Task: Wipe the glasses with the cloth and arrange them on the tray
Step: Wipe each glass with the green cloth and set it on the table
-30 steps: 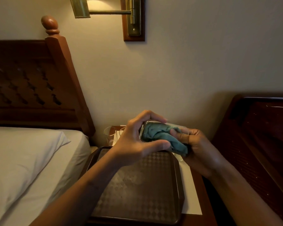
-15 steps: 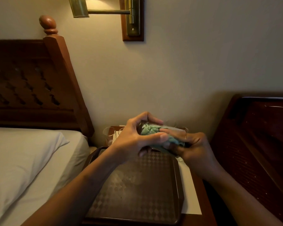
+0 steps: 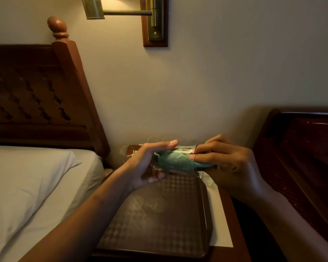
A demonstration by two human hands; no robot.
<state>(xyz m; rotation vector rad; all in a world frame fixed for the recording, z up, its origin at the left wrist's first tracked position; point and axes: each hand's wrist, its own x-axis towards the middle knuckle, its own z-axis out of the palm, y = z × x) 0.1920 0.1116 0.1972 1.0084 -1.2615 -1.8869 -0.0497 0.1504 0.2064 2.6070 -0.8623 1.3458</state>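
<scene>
While both hands meet above the far end of the tray, the scene reads as follows.

Left hand: the left hand [image 3: 150,165] cups the base end of a clear glass [image 3: 180,161] held on its side, thumb laid along the top, fingers curled beneath.
Right hand: the right hand [image 3: 225,163] is at the glass's mouth, its fingers closed on the cloth and pressing it into the glass.
Cloth: one teal cloth [image 3: 175,160], bunched up and showing through the glass wall.
Glasses, counted: one in the hands; one more glass [image 3: 126,153] stands upright on the table behind the left wrist. Faint clear rims show farther back by the wall, too dim to count with certainty.
Tray: one dark tray [image 3: 159,220] with a diamond pattern, lying flat on the table under the hands, with no glass standing on it.
Table: one wooden bedside table [image 3: 233,250] between two beds, with a white sheet of paper [image 3: 220,224] under the tray's right edge.
Surroundings: one pillow [image 3: 23,182] on the left bed, one carved headboard [image 3: 32,95], one brass wall lamp [image 3: 125,14] above.
</scene>
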